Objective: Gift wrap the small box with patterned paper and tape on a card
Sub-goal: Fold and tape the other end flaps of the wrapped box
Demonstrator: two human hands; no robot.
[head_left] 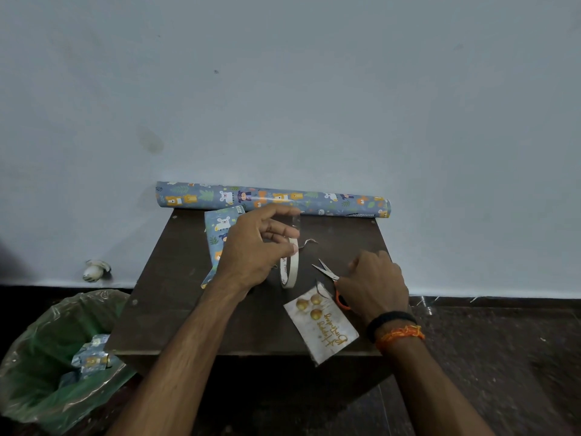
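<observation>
Now | left hand pinching tape roll | right hand on scissors

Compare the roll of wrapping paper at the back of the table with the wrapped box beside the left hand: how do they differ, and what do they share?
The roll of wrapping paper is a long tube lying across the table's far edge; the wrapped box is shorter and flat-sided. The roll lies untouched and fully visible; the box is partly hidden behind the left hand. Both show the same blue animal-print paper.
</observation>
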